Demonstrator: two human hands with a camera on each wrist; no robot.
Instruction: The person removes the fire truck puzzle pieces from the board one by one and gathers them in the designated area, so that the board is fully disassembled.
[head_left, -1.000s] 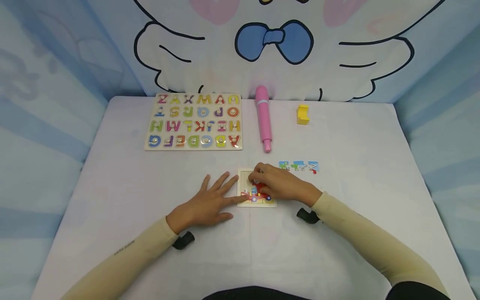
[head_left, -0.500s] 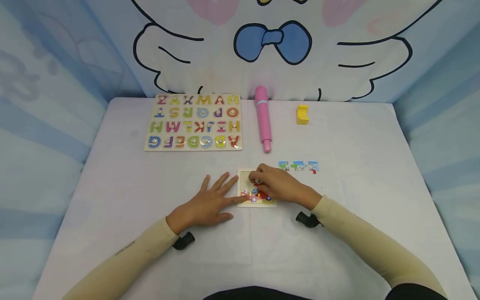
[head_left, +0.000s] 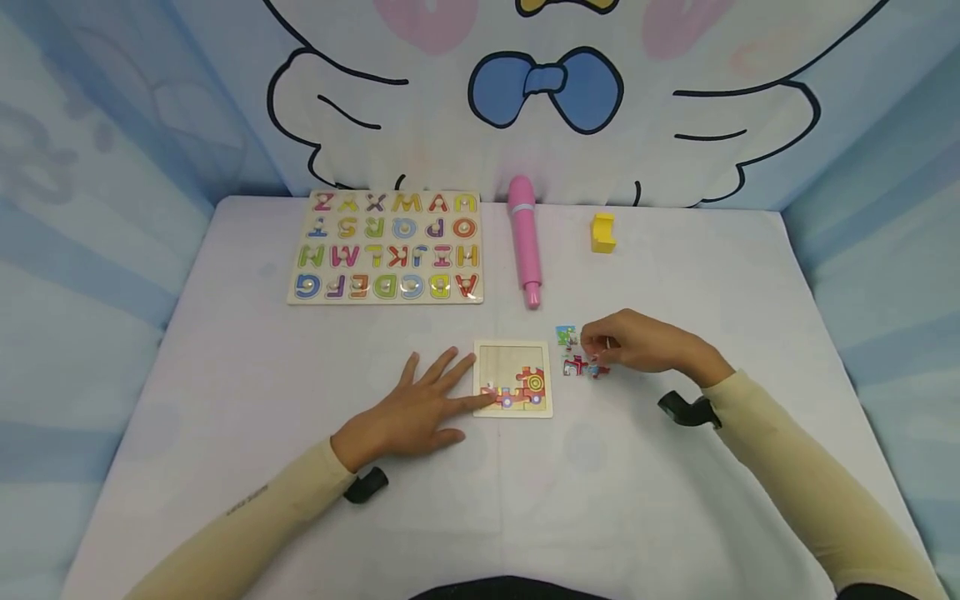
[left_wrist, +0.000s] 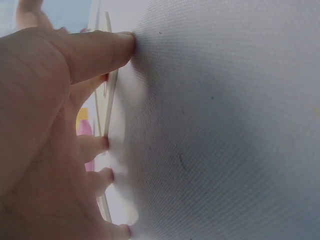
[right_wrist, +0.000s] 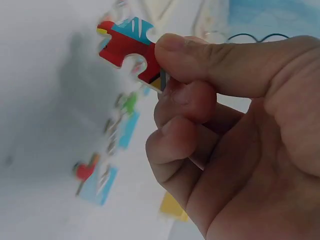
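My left hand [head_left: 412, 410] lies spread on the white table, its straight index finger touching puzzle pieces at the lower left of the small wooden puzzle tray [head_left: 512, 352]. In the left wrist view, the thumb is extended. Fitted pieces [head_left: 532, 385] with red train parts line the tray's bottom and lower right. Right of the tray, my right hand [head_left: 648, 342] pinches a red and blue jigsaw piece [right_wrist: 132, 42] between thumb and fingers. Loose blue pieces [right_wrist: 97, 187] lie beneath it, blurred in the right wrist view; in the head view the hand hides some.
A wooden alphabet board [head_left: 386, 247] lies at the back left. Beside it are a thick pink pen-shaped object [head_left: 525, 242] and a small yellow block [head_left: 602, 233]. A cartoon curtain [head_left: 431, 150] stands behind the table.
My right hand has moved from over the tray to the loose pieces at its right, exposing the fitted train pieces. The left hand has stayed in place.
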